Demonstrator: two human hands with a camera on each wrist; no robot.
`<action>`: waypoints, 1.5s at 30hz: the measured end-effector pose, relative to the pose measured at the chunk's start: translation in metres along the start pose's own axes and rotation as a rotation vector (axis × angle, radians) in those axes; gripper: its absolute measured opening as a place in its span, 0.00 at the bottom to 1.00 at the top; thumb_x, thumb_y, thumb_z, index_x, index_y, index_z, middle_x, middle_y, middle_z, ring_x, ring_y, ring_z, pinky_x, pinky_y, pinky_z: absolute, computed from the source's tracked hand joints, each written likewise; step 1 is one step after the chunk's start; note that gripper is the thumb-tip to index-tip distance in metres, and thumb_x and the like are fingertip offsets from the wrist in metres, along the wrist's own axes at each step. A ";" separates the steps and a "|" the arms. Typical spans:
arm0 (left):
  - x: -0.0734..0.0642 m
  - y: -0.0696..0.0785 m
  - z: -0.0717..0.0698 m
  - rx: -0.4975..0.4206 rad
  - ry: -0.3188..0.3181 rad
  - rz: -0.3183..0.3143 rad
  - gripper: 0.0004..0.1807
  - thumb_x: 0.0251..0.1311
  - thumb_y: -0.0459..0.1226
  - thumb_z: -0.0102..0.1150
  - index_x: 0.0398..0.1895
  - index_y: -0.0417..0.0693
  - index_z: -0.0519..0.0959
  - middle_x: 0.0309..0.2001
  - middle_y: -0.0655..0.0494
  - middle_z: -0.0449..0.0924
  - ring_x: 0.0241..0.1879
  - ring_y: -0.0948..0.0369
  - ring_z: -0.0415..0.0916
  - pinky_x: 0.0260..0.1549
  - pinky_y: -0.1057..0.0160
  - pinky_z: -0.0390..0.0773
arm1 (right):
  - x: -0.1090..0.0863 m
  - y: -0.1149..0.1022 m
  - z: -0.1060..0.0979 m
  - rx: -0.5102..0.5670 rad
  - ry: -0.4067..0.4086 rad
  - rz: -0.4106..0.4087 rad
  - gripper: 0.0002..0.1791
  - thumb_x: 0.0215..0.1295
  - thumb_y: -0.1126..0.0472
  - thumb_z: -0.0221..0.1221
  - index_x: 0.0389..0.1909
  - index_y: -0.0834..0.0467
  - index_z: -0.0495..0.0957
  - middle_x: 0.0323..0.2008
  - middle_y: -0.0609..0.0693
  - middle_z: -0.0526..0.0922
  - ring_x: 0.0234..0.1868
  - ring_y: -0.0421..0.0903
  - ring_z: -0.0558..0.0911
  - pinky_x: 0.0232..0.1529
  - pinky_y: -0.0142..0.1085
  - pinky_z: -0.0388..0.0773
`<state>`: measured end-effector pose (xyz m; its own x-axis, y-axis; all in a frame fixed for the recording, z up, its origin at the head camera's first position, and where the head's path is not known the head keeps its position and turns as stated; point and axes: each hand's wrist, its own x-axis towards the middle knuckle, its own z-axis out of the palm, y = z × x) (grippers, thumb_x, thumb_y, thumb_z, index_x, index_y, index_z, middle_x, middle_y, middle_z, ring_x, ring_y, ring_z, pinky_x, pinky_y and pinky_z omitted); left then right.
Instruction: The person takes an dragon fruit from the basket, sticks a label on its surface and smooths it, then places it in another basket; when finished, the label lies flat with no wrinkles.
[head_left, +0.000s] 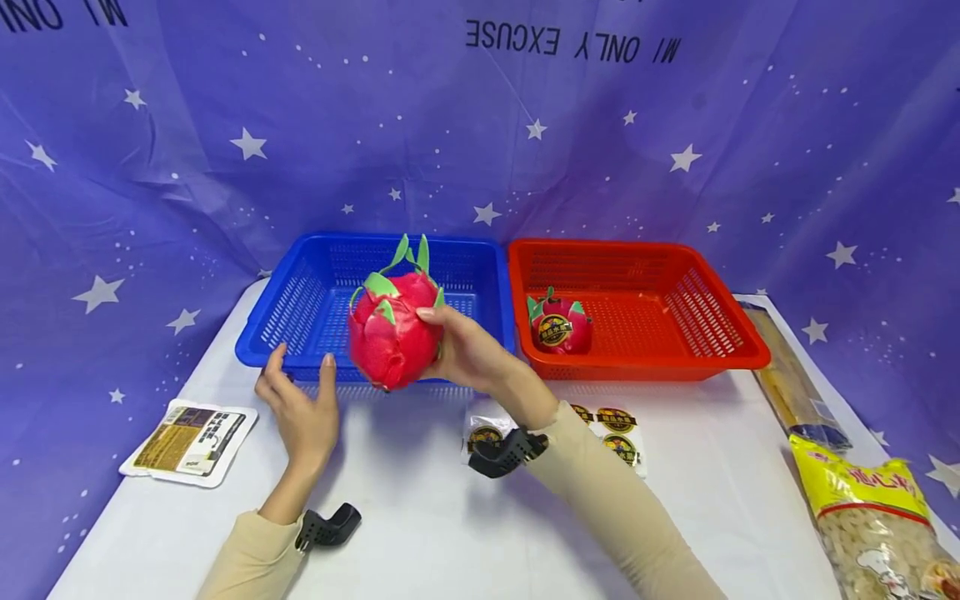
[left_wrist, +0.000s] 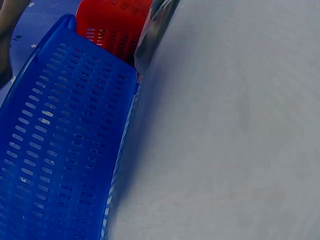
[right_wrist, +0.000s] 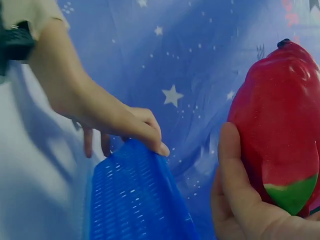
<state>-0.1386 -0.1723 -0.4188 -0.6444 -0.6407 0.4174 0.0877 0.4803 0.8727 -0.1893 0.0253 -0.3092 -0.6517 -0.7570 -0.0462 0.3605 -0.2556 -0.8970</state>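
My right hand (head_left: 468, 350) grips a pink-red dragon fruit (head_left: 397, 329) with green leaf tips, held over the front rim of the blue basket (head_left: 375, 367). In the right wrist view, fingers (right_wrist: 231, 155) lie along the side of the fruit. My left hand (head_left: 300, 412) is at the front left rim of that basket, thumb and fingers spread apart. Inside the red basket (head_left: 645, 364) sits a smaller dragon fruit (head_left: 576, 332) bearing a round black and gold sticker. A sheet of matching stickers (head_left: 618, 433) lies partly behind my right forearm.
On the left of the white table (head_left: 405, 533) lies a flat food packet (head_left: 191, 442). Along the right edge are a long brown pack (head_left: 795, 375) and a yellow-topped bag (head_left: 870, 525). A purple star-patterned cloth (head_left: 420, 108) hangs behind both baskets.
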 end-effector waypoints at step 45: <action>0.000 0.000 -0.003 -0.032 -0.034 -0.039 0.36 0.56 0.49 0.56 0.65 0.54 0.54 0.58 0.39 0.51 0.42 0.44 0.66 0.40 0.56 0.65 | -0.181 0.092 0.001 -0.650 0.333 0.348 0.37 0.54 0.44 0.60 0.59 0.56 0.56 0.49 0.52 0.75 0.50 0.45 0.74 0.47 0.43 0.74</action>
<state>-0.1362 -0.1740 -0.4184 -0.6730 -0.6377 0.3748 0.0861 0.4357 0.8960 -0.0373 0.1387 -0.3827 -0.7751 -0.4841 -0.4060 0.1858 0.4396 -0.8788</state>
